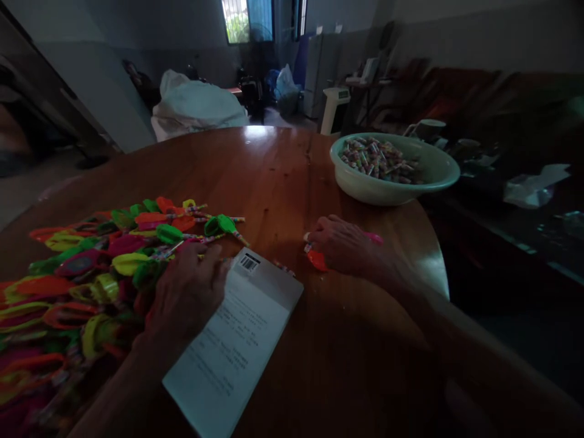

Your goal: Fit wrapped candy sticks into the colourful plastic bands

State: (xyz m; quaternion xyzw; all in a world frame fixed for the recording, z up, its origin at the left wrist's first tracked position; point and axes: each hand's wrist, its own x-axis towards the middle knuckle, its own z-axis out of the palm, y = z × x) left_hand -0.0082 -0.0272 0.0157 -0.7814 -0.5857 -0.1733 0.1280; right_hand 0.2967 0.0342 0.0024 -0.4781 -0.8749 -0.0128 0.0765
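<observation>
My left hand [189, 292] rests over the left edge of a printed white booklet [246, 322], beside a heap of colourful plastic pieces [128, 243]. Its fingers are bent and blurred, and whether they hold anything is unclear. To the right of the booklet, my right hand [340, 243] is closed on an orange plastic piece [317, 260] low over the table. A small patterned tube end shows at its fingertips. Something pink [374, 238] lies just behind that hand. Part of another patterned tube [285, 268] shows at the booklet's top right edge.
A pale green basin [392, 193] full of small wrapped candies stands at the back right of the round wooden table [283, 182]. Behind the table is a large white sack [196, 103]. Chairs and a dark side surface with clutter are at the right.
</observation>
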